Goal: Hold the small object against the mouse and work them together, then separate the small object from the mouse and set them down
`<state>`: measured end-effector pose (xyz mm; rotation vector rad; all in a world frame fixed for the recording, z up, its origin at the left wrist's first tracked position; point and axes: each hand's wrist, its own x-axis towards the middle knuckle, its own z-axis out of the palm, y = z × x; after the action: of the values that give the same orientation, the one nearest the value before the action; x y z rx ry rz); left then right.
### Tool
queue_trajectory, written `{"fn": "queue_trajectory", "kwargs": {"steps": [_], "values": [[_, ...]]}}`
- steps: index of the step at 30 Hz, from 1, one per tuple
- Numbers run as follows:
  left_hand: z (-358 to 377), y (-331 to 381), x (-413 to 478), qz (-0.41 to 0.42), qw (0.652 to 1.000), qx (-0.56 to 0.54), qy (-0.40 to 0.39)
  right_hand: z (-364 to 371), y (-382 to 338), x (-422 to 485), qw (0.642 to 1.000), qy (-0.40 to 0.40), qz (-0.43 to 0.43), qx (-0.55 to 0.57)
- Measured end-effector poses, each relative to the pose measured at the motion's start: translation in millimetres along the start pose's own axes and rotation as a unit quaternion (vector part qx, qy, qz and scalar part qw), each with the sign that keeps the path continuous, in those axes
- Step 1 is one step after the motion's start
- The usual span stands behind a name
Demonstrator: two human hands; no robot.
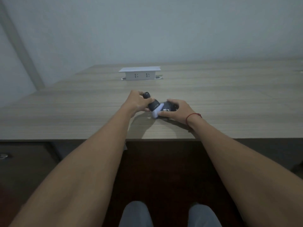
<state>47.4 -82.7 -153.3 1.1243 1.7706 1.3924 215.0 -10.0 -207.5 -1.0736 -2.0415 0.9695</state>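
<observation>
Together, the left hand (139,100) grips a dark handle (150,99) while the right hand (176,110) clasps a black-and-white gadget (161,110) resting on the desk (229,102), well in front of the white socket box (139,73).

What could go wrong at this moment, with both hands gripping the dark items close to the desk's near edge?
1. The left hand grips a dark cylindrical piece tilted against the dark pouch held by the right hand; a slip could send either skidding.
2. Both sit fairly near the front edge of the desk, so a dropped item might roll off onto the floor.
3. Dim light blurs the white part, so the hold on it looks uncertain.
</observation>
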Motion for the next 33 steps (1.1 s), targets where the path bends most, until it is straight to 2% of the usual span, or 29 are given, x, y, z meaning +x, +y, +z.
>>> {"fn": "queue_trajectory", "kwargs": {"steps": [5, 8, 10, 13, 16, 20, 22, 25, 29, 33], "values": [[31.7, -10.1, 9.7, 0.047, 0.986, 0.079, 0.139, 1.0, -1.9, -8.6, 0.999, 0.028, -0.017, -0.043], [33.5, -11.5, 13.6, 0.048, 0.987, 0.065, 0.139, -1.6, -8.5, -1.6, 0.999, 0.042, -0.020, 0.013], [28.7, -10.4, 14.4, 0.047, 0.988, 0.055, 0.138, -7.2, -14.0, 4.4, 0.999, 0.002, -0.008, 0.041], [18.1, -10.5, 14.3, 0.041, 0.988, 0.037, 0.147, -14.3, -15.1, 8.7, 0.998, -0.063, 0.015, -0.013], [8.4, -12.6, 11.0, 0.033, 0.987, 0.035, 0.156, -17.4, -13.1, 12.5, 0.994, -0.002, 0.024, -0.104], [1.4, -14.7, 5.0, 0.039, 0.987, 0.033, 0.151, -21.9, -23.4, 14.7, 0.942, 0.083, 0.091, -0.313], [0.4, -14.7, 2.5, 0.041, 0.988, 0.032, 0.148, -23.7, -23.8, 16.4, 0.926, 0.095, 0.111, -0.347], [-1.5, -15.2, -0.7, 0.040, 0.988, 0.028, 0.145, -26.2, -17.8, 14.6, 0.949, 0.050, 0.103, -0.294], [-2.1, -20.5, -3.3, 0.020, 0.986, 0.026, 0.166, -23.2, -16.4, 6.2, 0.970, -0.061, 0.023, -0.233], [1.8, -25.1, -6.2, 0.016, 0.986, 0.002, 0.163, -11.6, -15.3, 3.4, 0.975, -0.032, -0.026, -0.216]]}}
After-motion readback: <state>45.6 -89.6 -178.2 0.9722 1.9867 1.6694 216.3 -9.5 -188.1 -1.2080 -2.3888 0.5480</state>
